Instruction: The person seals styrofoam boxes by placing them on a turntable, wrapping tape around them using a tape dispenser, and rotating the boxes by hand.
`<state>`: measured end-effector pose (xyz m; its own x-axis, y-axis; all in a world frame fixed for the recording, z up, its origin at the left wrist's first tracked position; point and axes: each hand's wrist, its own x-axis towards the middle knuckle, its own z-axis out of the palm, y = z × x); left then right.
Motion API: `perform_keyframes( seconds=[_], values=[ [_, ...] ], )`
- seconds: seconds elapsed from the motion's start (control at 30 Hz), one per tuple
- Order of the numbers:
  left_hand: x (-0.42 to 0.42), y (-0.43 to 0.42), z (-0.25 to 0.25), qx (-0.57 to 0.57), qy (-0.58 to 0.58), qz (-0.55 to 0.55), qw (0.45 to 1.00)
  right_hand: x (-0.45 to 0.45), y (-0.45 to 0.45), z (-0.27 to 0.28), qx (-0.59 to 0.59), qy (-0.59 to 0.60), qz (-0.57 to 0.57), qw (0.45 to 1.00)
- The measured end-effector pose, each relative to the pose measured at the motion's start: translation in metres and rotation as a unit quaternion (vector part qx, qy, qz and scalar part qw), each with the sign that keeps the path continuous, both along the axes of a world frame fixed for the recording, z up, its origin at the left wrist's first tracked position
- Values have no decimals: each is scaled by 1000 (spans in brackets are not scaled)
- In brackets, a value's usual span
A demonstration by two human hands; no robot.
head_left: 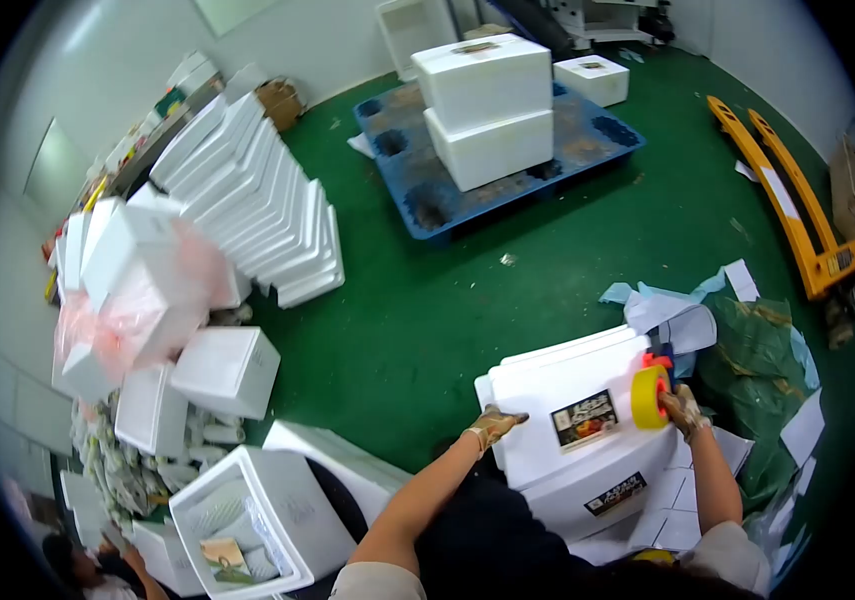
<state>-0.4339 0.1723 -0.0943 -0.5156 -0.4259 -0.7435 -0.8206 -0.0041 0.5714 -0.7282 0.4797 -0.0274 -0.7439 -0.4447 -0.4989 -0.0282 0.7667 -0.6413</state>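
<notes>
A white foam box (559,490) with a dark picture label on its lid (530,392) and another on its side stands right in front of me. My left hand (495,426), in a soiled glove, lies on the left edge of the lid with its fingers stretched out. My right hand (684,412), also gloved, is closed on a tape dispenser (665,362) with a red frame. Its wide roll of yellow tape (645,399) is at the right edge of the lid. The palm side of the right hand is hidden.
Stacked foam lids (267,215) and foam boxes stand left, near an open box (187,530) with packets inside. A blue pallet (587,170) bears two boxes. A yellow pallet jack (797,225) and a green sheet (752,385) lie right. Another person (97,570) is lower left.
</notes>
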Motion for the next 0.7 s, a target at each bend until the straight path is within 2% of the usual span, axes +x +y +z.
perform_keyframes(
  seconds=[0.03,0.07,0.1,0.13,0.17,0.2,0.23,0.27,0.3,0.33,0.37,0.47,0.5,0.57,0.63,0.67,0.7],
  values=[
    [8,7,-1,1,42,84,996,-1,14,-4,-11,33,29,999],
    [12,12,2,-26,150,101,983,-3,26,1,-57,71,6,996],
    [9,10,2,-56,148,135,978,-5,41,7,-103,104,-18,989],
    [7,17,120,69,240,169,953,-8,50,21,-155,131,-41,978],
    [-2,22,154,-35,327,211,921,-15,59,39,-208,159,-61,963],
    [-5,14,193,-162,347,195,903,-23,62,60,-252,180,-75,948],
    [1,4,247,-203,363,201,887,-23,52,87,-295,190,-71,934],
    [10,-11,270,-233,426,209,849,-21,41,112,-339,196,-60,918],
    [32,-21,312,-308,442,200,818,-18,21,138,-381,192,-38,904],
    [64,-27,356,-385,425,221,789,-8,-10,162,-420,175,-3,891],
    [108,-34,391,-394,446,227,771,11,-44,186,-455,148,37,877],
    [270,-33,438,-493,282,276,775,115,-146,247,-516,57,179,836],
    [318,-22,452,-459,184,365,789,154,-176,262,-524,31,226,821],
    [432,-12,430,-416,95,483,765,249,-224,277,-523,13,337,782],
    [550,0,380,-391,62,548,737,351,-258,265,-518,44,456,723],
    [572,25,377,-385,79,553,735,403,-265,253,-506,10,470,723],
    [600,28,369,-324,-19,567,757,464,-263,246,-458,-218,304,806]
  ],
)
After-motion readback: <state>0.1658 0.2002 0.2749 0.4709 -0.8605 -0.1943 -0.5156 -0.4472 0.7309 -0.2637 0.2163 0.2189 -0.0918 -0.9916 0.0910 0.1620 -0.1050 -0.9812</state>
